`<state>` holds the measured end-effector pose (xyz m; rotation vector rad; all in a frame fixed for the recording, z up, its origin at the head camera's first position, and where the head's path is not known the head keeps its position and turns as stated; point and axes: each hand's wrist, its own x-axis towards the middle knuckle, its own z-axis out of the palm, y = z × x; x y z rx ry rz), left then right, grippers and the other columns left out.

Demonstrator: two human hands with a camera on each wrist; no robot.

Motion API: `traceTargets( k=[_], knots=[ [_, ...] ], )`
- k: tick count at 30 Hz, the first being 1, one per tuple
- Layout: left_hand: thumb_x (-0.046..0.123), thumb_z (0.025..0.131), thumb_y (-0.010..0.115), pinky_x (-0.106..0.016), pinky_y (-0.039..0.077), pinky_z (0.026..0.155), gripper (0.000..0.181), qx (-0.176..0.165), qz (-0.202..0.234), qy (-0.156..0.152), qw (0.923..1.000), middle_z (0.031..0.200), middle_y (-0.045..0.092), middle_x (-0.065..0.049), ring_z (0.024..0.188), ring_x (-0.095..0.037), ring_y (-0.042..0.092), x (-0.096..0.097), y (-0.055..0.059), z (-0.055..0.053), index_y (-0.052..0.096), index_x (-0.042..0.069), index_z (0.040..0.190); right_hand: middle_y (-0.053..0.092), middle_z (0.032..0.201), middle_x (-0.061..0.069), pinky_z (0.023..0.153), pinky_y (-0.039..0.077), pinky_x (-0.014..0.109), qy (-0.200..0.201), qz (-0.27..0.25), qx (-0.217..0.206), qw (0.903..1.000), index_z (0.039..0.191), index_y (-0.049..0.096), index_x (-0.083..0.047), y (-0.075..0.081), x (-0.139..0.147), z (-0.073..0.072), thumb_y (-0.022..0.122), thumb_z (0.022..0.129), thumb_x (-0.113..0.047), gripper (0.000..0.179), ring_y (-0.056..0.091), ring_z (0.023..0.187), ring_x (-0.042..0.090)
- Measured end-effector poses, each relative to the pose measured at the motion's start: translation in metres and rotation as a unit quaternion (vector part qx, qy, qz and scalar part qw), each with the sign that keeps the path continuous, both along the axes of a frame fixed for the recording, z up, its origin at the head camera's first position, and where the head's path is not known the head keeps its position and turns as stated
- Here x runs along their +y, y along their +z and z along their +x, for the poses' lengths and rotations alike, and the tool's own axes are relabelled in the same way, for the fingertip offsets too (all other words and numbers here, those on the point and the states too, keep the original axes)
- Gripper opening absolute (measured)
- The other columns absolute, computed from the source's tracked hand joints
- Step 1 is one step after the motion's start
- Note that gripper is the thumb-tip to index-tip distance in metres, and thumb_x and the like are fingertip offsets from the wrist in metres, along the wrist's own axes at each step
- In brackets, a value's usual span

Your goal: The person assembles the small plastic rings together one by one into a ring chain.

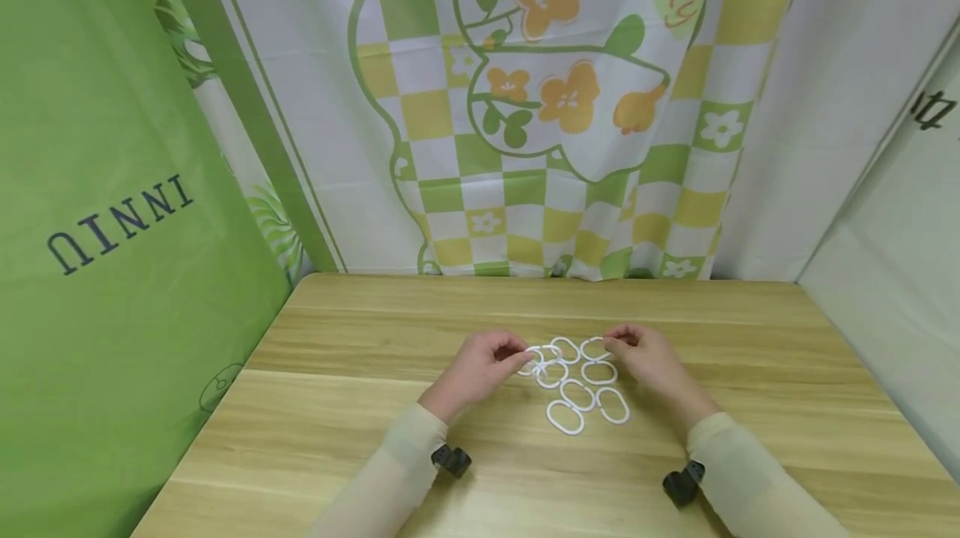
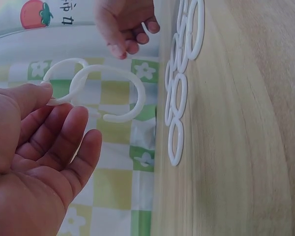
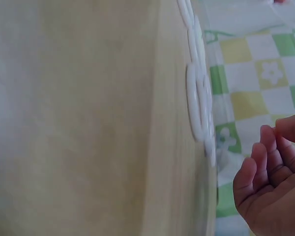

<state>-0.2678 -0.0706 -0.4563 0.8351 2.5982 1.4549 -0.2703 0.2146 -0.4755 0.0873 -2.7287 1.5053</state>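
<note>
Between thumb and fingers, my left hand (image 1: 480, 367) pinches a white oval plastic ring (image 2: 64, 61), raised above the table. Linked through it is a second white ring (image 2: 140, 93) with a gap in its loop. My right hand (image 1: 652, 359) is at the right of the ring group, its fingertips overlapping a ring (image 1: 595, 339) in the head view. In the right wrist view its thumb and index fingertips (image 3: 269, 132) come together, with no ring visible between them; the other fingers bend loosely. Several more white rings (image 2: 180, 140) lie flat on the table, close together.
The wood-grain table (image 1: 315, 438) runs back to a green, yellow and white patterned curtain (image 1: 480, 188). Green fabric (image 1: 90, 355) hangs at the left and pale fabric (image 1: 892, 255) at the right. Each sleeve carries a small black camera (image 1: 452, 460).
</note>
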Motion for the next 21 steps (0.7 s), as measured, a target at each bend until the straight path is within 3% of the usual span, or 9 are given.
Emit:
traceTargets(
  k=[7,13,21],
  knots=[
    [0.030,0.095,0.066,-0.025,0.052,0.071,0.016,0.014,-0.002,-0.003,0.9999,0.089,0.066,0.010,0.079,-0.007,0.061,-0.003,-0.001,-0.002,0.072,0.015,0.097,0.064,0.088,0.009,0.068,0.044,0.033,0.016,0.076,0.030,0.9965,0.098,0.066,0.001,-0.003,0.012,-0.024,0.060,0.093,-0.012,0.015,0.054,0.078,0.020],
    [0.031,0.096,0.066,-0.025,0.052,0.071,0.016,0.015,-0.012,-0.004,0.9998,0.088,0.065,0.011,0.079,-0.007,0.061,-0.006,0.001,-0.003,0.071,0.015,0.097,0.065,0.085,0.007,0.065,0.046,0.033,0.044,0.142,0.003,0.9889,0.094,0.069,-0.001,-0.001,0.014,-0.044,0.064,0.090,-0.013,0.014,0.056,0.072,0.019],
    [0.025,0.095,0.067,-0.024,0.052,0.071,0.013,0.026,-0.011,-0.008,0.9995,0.088,0.066,0.009,0.078,-0.006,0.060,-0.006,0.001,-0.003,0.071,0.013,0.096,0.062,0.081,0.007,0.064,0.046,0.033,0.094,0.171,-0.029,0.9803,0.089,0.066,0.000,-0.002,0.009,-0.053,0.071,0.083,-0.011,0.014,0.055,0.072,0.020]
  ],
)
